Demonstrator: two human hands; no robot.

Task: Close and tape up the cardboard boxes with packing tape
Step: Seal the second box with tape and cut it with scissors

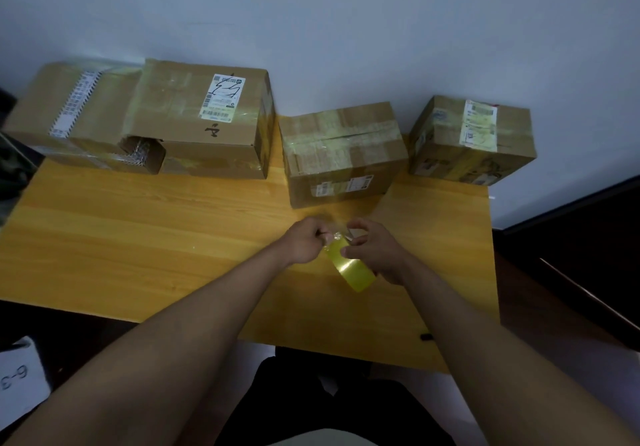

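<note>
Over the yellow wooden table (138,237), the right hand (377,255) grips the yellowish roll of clear packing tape (349,267), its loose end pinched in the left hand's (304,241) grip. Directly beyond stands the taped brown cardboard box (343,154), about equally near both hands.
</note>
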